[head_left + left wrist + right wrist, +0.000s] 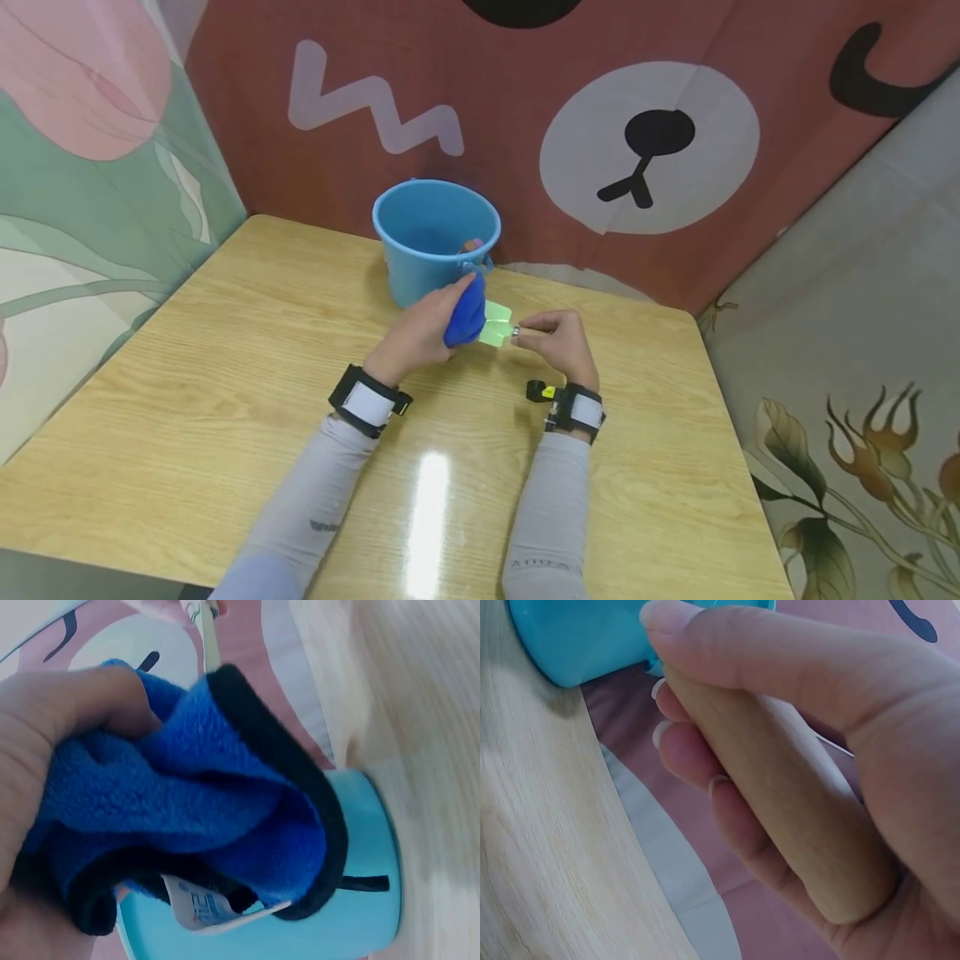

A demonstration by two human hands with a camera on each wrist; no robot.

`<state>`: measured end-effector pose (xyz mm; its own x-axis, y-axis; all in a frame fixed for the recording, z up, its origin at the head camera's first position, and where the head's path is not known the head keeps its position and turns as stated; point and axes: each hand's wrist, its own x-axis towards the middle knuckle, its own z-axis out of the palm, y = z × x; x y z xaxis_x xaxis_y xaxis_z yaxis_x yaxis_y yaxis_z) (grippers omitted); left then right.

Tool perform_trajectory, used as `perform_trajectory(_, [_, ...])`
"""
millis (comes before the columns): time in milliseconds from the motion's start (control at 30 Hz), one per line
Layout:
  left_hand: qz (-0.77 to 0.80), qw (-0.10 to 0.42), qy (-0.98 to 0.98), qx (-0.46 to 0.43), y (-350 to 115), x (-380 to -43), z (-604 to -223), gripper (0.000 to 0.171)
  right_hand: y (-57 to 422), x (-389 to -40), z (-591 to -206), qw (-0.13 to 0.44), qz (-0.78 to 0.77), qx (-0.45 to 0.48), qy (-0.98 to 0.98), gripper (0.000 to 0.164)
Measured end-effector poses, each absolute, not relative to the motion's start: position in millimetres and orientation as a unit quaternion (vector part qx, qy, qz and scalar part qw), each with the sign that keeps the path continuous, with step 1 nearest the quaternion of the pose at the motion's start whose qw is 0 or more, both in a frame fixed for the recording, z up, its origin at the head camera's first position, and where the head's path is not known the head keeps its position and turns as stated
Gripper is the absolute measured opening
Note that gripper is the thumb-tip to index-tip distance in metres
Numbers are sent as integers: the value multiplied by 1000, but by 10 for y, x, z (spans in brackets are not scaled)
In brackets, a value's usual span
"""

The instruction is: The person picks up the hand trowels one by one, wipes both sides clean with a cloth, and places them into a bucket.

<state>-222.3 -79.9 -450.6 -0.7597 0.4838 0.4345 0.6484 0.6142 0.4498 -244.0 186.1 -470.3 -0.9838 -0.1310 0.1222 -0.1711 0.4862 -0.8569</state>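
Observation:
In the head view my left hand (418, 335) grips a bunched blue cloth (467, 312) against the far end of a small light-green shovel (496, 323). Black edging and a white label show on the cloth (150, 784) in the left wrist view. My right hand (564, 343) holds the shovel by its wooden handle (780, 802), thumb along one side and fingers curled under it. The cloth hides the front of the green blade, so its full shape cannot be seen. Both hands are raised over the table, in front of a bucket.
A light-blue bucket (420, 271) stands at the back of the wooden table (247, 358), with something orange and purple (471, 246) inside. Printed cloth walls (517, 108) close off the back and sides.

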Motion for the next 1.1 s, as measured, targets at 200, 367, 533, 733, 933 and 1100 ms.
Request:
perform_trajectory(200, [-279, 112, -891, -341, -686, -2176, -4545, 93, 1837, -2436, -4688, 21, 502, 94, -859, 22])
perform_trajectory(367, [-239, 118, -895, -359, -592, -2141, -4555, 85, 1810, -2434, -4650, 30, 489, 100, -866, 18])
perform_trajectory(533, [-192, 144, -900, -364, -498, -2099, -4559, 86, 1781, -2438, -4623, 29, 489, 120, -863, 21])
perform_trajectory(733, [-143, 162, -914, -344, -400, -2059, -4583, 76, 1766, -2443, -4629, 41, 492, 135, -859, 20])
perform_trajectory(933, [-116, 164, -926, -320, -361, -2004, -4570, 68, 1754, -2446, -4641, 36, 499, 133, -856, 20])
perform_trajectory(1100, [-115, 163, -930, -308, -347, -1999, -4583, 64, 1745, -2454, -4661, 30, 501, 126, -856, 21])
